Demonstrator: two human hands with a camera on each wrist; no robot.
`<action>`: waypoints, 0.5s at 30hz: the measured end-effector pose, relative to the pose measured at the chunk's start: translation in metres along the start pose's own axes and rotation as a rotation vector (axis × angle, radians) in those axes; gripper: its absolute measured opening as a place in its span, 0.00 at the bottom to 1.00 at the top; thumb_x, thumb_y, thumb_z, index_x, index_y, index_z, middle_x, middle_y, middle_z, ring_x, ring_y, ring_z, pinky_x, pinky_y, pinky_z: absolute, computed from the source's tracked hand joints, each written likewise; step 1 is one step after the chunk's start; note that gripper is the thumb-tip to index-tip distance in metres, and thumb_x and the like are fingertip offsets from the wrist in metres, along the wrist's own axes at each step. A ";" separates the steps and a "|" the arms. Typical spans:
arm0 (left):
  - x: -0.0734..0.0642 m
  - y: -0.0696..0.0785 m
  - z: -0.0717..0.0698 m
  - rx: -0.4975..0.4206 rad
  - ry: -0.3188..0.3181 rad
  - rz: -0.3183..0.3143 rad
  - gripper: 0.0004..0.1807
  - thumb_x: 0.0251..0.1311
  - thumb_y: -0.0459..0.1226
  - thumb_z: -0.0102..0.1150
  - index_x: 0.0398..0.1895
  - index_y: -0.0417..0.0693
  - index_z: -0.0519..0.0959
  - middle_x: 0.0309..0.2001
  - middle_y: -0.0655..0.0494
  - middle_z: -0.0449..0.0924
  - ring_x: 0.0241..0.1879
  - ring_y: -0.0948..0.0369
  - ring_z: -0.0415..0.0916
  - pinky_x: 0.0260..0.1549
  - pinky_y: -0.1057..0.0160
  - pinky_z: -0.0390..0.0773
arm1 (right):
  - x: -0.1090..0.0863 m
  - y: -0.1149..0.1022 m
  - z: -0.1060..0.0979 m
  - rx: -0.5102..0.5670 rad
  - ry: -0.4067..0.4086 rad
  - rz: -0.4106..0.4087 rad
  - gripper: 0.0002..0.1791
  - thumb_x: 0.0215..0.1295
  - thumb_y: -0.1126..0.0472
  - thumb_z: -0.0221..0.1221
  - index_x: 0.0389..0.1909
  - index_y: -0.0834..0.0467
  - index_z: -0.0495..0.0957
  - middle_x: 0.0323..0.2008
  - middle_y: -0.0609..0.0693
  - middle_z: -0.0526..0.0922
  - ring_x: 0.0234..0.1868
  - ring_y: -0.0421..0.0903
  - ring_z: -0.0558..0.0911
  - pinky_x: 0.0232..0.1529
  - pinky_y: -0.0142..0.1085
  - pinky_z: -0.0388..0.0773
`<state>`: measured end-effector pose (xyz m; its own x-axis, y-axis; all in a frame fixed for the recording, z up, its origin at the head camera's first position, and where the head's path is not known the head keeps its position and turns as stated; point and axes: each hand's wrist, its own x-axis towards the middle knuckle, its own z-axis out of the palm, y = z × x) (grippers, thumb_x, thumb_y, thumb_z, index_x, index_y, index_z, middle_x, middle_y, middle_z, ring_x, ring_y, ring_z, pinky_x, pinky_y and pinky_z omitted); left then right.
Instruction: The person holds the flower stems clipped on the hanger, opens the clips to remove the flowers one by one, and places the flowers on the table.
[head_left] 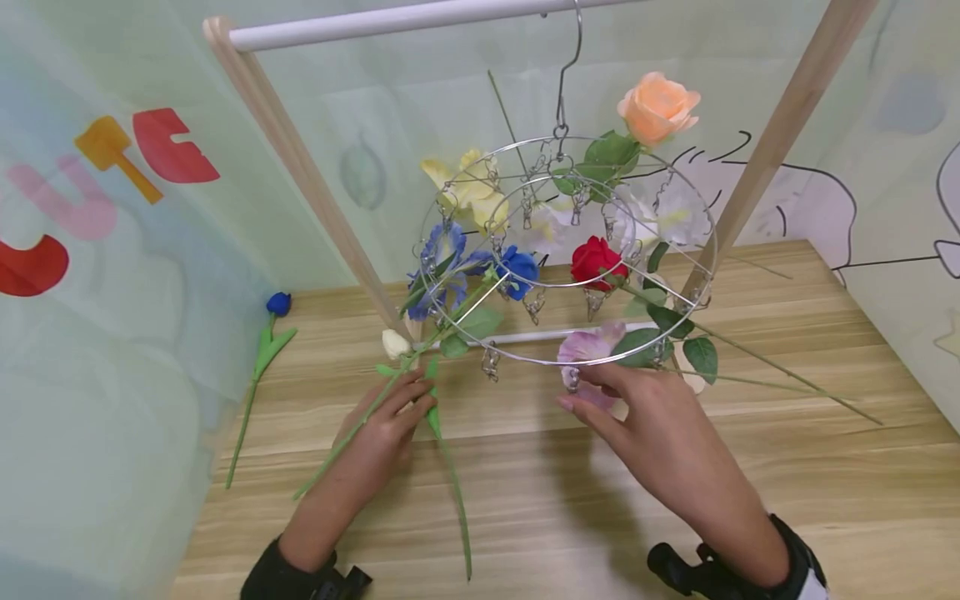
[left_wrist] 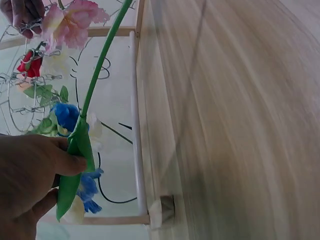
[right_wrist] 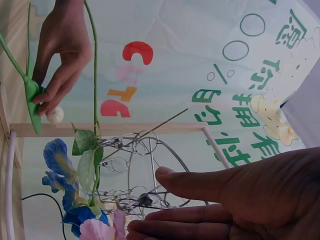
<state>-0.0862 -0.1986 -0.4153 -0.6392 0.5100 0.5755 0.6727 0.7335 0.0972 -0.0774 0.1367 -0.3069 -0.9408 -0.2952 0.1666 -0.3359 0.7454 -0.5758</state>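
Note:
My left hand [head_left: 386, 421] pinches a white tulip [head_left: 396, 343] by its green leaves [left_wrist: 80, 150], its stem trailing toward the table's front. A round metal clip hanger [head_left: 517, 354] hangs from the rack, with flowers around its rings. My right hand [head_left: 660, 425] is at the near rim beside a pink flower [head_left: 588, 346] and a small clip [head_left: 572, 380]. In the right wrist view, its thumb and fingers are straight and apart; contact with the clip is unclear. A blue rose [head_left: 519, 272] and a red rose [head_left: 597, 262] are on the hanger's near side.
A blue tulip [head_left: 279, 304] lies at the table's left. The wooden rack has a white top bar [head_left: 375, 25] and slanted legs. Also on the hanger are a peach rose [head_left: 658, 108], a yellow flower [head_left: 476, 192] and a blue iris [head_left: 442, 250]. Printed cloth [head_left: 97, 375] surrounds the table.

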 end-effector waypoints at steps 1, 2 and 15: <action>-0.002 -0.002 0.000 0.013 -0.001 -0.011 0.19 0.46 0.14 0.72 0.43 0.32 0.88 0.53 0.37 0.86 0.59 0.38 0.83 0.58 0.41 0.82 | 0.000 0.000 -0.001 -0.004 -0.004 0.007 0.16 0.69 0.48 0.71 0.51 0.51 0.90 0.42 0.45 0.92 0.33 0.40 0.82 0.35 0.38 0.77; -0.003 -0.004 -0.001 0.028 -0.001 -0.023 0.18 0.47 0.15 0.73 0.43 0.33 0.88 0.53 0.38 0.86 0.59 0.38 0.83 0.58 0.42 0.83 | -0.001 0.000 -0.002 -0.010 -0.009 0.016 0.16 0.69 0.47 0.71 0.52 0.51 0.90 0.41 0.45 0.92 0.31 0.40 0.81 0.33 0.37 0.76; -0.022 -0.032 -0.017 0.143 -0.031 -0.138 0.14 0.54 0.18 0.71 0.45 0.32 0.88 0.49 0.41 0.76 0.48 0.46 0.79 0.36 0.54 0.86 | -0.009 0.006 -0.019 -0.026 0.066 0.005 0.16 0.72 0.45 0.68 0.50 0.51 0.91 0.43 0.47 0.93 0.32 0.38 0.86 0.36 0.42 0.82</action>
<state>-0.0872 -0.2405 -0.4172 -0.7345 0.4124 0.5389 0.5197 0.8525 0.0559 -0.0719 0.1556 -0.2964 -0.9431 -0.2523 0.2166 -0.3316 0.7621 -0.5561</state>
